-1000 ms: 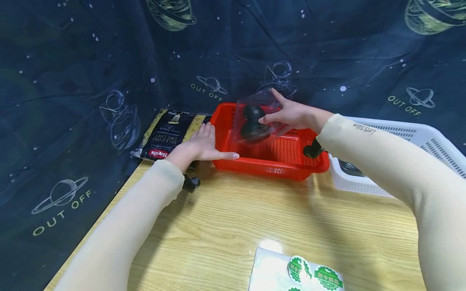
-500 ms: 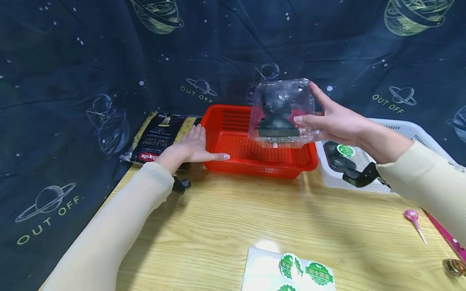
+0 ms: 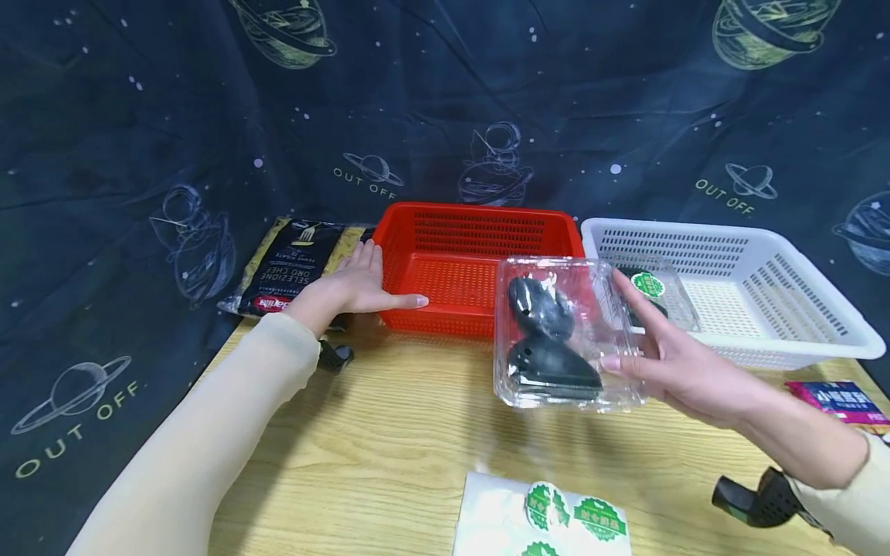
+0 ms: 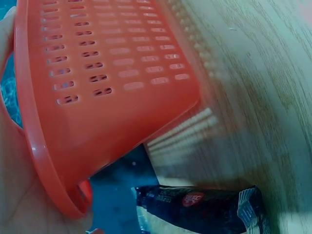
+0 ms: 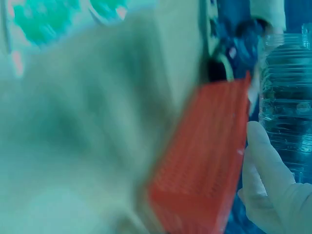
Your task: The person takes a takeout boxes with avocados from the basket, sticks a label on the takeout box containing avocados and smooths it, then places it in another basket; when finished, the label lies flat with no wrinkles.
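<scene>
A clear container [image 3: 587, 324], seen over the red basket [image 3: 445, 278] half a second earlier, had been drawn nearer the viewer and lower, and was now held in front of that basket, above the table [image 3: 389, 417]. Its lid was turned toward the viewer. From this, its removal from the red basket could be judged done, and its placing elsewhere not yet done. The left hand had been left at the red basket throughout.

The container was gripped at its right side by the right hand [image 3: 674, 363], the thumb pressed on the lid and the index finger stretched along the edge. Nothing was grasped by the left hand [image 3: 348, 289]: its fingers were held straight at the basket's left end, with the thumb laid on the front rim.

Two containers were counted: the held one, and another [image 3: 674, 289] in the white basket [image 3: 730, 305]. Two dark pieces [image 3: 541, 309] were seen in the first; those in the second were partly hidden, so their number could not fairly be told. One green label [image 3: 649, 285] was borne by the second container, and three showed on one sheet [image 3: 483, 517]. One pasta bag [image 3: 295, 259] and one small packet [image 3: 843, 405] were also counted.
</scene>
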Tool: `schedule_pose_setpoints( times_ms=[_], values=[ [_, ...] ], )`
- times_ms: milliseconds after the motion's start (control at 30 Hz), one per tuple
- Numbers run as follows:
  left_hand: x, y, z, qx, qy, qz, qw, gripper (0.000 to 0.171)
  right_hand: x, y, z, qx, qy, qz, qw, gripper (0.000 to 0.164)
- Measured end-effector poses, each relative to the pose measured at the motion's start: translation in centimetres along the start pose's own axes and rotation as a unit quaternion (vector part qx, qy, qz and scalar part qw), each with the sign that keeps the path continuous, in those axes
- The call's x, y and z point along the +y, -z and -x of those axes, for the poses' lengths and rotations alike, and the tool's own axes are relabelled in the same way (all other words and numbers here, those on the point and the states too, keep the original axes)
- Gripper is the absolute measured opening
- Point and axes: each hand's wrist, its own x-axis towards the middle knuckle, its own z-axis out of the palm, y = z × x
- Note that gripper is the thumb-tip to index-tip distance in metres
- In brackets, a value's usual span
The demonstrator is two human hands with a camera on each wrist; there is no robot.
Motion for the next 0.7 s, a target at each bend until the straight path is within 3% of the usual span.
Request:
schedule_pose_setpoints(
  times_ms=[200, 333, 500, 700],
  values=[
    [0.1, 0.0, 0.1, 0.003, -0.005, -0.005, 1.0000, 0.143, 3.3, -1.8, 2.6, -0.027, 0.016, -0.048, 0.998, 0.093],
    [0.2, 0.1, 0.2, 0.000, -0.003, 0.003, 1.0000, 0.143, 5.7, -2.3, 3.2, -0.031, -0.001, -0.069, 0.997, 0.094],
    [0.3, 0.0, 0.0, 0.001, -0.002, 0.006, 1.0000, 0.142, 8.2, -2.5, 2.7, 0.012, -0.027, -0.030, 0.999, 0.097],
    [0.2, -0.2, -0.1, 0.011, -0.005, 0.008, 0.9999, 0.142, 9.6, -2.0, 1.4, 0.055, -0.045, -0.002, 0.997, 0.101]
  ],
)
